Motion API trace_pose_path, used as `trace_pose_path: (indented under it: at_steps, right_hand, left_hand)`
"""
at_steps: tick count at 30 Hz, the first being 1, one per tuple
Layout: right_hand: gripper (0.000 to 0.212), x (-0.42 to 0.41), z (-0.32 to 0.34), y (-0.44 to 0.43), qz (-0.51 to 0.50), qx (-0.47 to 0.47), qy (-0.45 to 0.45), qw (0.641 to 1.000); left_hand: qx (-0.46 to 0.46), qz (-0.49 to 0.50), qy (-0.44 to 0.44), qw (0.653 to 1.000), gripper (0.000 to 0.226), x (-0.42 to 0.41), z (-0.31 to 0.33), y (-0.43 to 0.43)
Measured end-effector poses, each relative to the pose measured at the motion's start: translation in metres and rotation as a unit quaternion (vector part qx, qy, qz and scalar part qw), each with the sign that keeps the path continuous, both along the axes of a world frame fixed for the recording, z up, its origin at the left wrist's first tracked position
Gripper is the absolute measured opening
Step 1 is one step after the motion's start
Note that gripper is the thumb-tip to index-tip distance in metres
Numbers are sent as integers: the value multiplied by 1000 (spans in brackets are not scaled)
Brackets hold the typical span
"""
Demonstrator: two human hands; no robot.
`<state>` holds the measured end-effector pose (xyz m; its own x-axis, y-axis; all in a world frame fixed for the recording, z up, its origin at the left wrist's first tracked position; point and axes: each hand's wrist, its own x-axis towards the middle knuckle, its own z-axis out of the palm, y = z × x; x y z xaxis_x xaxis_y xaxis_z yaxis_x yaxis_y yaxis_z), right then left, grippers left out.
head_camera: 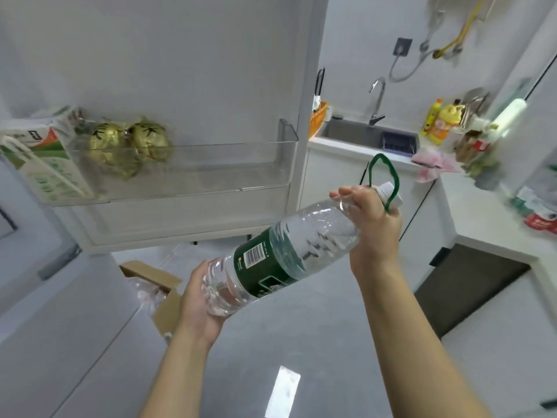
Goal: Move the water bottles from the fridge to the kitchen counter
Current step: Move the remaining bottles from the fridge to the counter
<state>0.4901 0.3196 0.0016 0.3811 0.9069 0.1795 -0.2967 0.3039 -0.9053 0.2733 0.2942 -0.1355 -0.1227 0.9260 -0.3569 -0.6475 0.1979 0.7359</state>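
Bottle [280, 260] gripped endwise between left fingers [197, 277], right fingers [352, 196].

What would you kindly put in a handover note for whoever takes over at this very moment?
Left grip cradles the water bottle at its base; right grip holds its neck, below the cap.
Bottle is tilted in mid-air before the open fridge door, not on the kitchen counter.
Done: this bottle is out of the fridge.
Left: set it on the counter; the fridge's inside is out of view, so check for more bottles.
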Motion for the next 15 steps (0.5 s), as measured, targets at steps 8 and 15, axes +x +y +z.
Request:
trace_pose_path:
  at_steps: [8, 15]
  right_hand:
    - [8, 36, -10, 23, -108, -21, 9, 994]
    - [9, 78, -19, 30, -181, -35, 14, 983]
  left_hand:
    - [-49, -108, 7, 993, 24, 38, -8, 62]
    - [-58, -173, 8, 983, 26, 81, -12, 93]
